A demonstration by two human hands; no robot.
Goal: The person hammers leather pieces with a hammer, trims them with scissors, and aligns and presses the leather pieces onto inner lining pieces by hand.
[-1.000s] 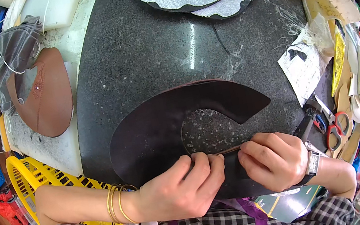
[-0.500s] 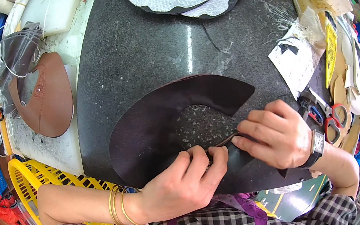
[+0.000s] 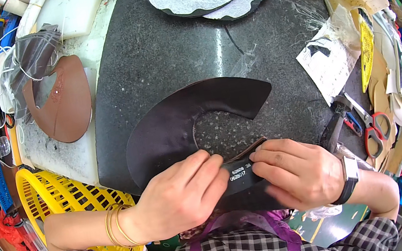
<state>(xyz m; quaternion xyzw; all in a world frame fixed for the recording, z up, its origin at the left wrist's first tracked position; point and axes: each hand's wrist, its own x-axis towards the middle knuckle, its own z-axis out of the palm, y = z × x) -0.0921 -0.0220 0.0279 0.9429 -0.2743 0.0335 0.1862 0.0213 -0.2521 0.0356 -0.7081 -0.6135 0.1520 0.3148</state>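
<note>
Your dark curved piece, leather-like and shaped like an open C, lies on the black counter right in front of you, its broad bend to the left and its free tip pointing to the right. Your left hand is closed with bunched fingertips at the near part of the inner curve, and your right hand pinches the same stretch just beside it, a short run of edge showing between them (the left thumb is hidden, so you cannot tell how firm that pinch is). Expect it to be light and thin, soft enough to bend but with some body, since the far arm keeps its curve without support. The smooth, faintly shiny face may slide under a flat palm, so take it by the edge, thumb against fingers, close to where you work. Hold gently: nails or a sharp crease could likely mark the surface, and a hard pull might stretch the narrow curve.
</note>
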